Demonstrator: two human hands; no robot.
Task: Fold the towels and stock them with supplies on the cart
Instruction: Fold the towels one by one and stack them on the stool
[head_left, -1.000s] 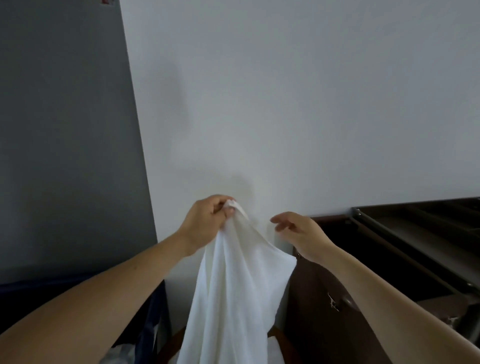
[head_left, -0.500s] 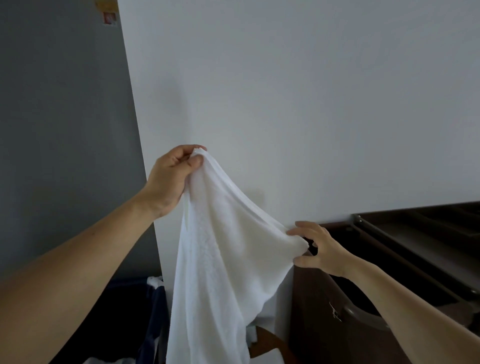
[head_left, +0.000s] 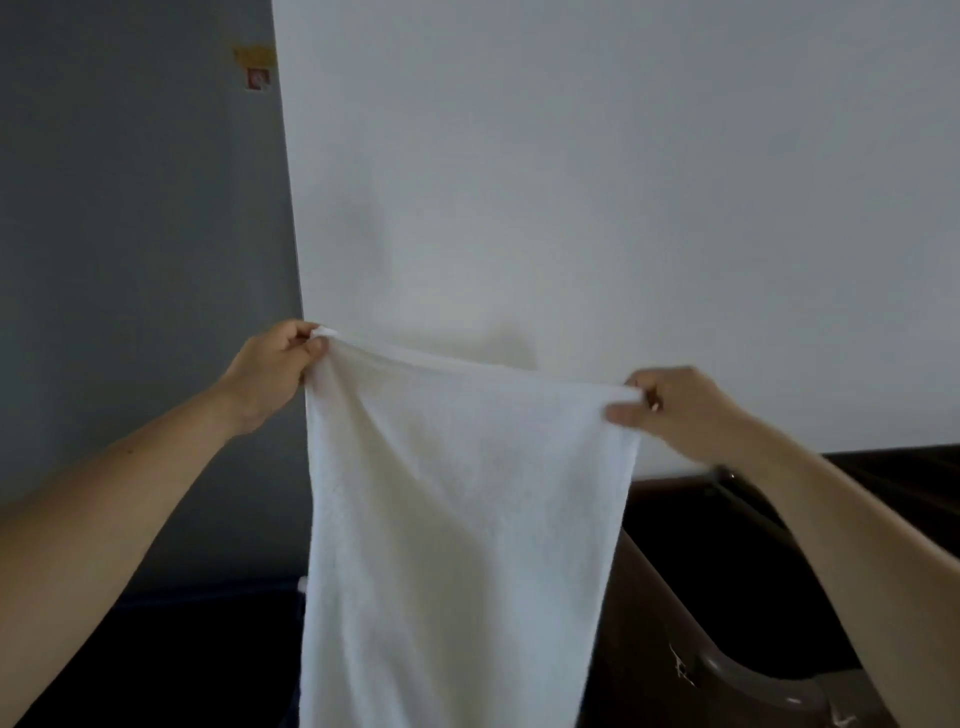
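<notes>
A white towel hangs spread out in front of me, its top edge stretched between both hands and its lower end running out of the bottom of the frame. My left hand pinches the top left corner. The top right corner is pinched by my right hand, slightly lower than the left. The dark brown cart stands at the lower right, partly behind the towel and my right arm.
A white wall fills the background close behind the towel, with a grey wall to its left. A dark blue bin or bag sits at the lower left. The cart has a curved grey handle.
My hands have moved apart and the towel has opened from a bunched drape into a flat sheet. My right hand rose and went right along the top edge to its corner.
</notes>
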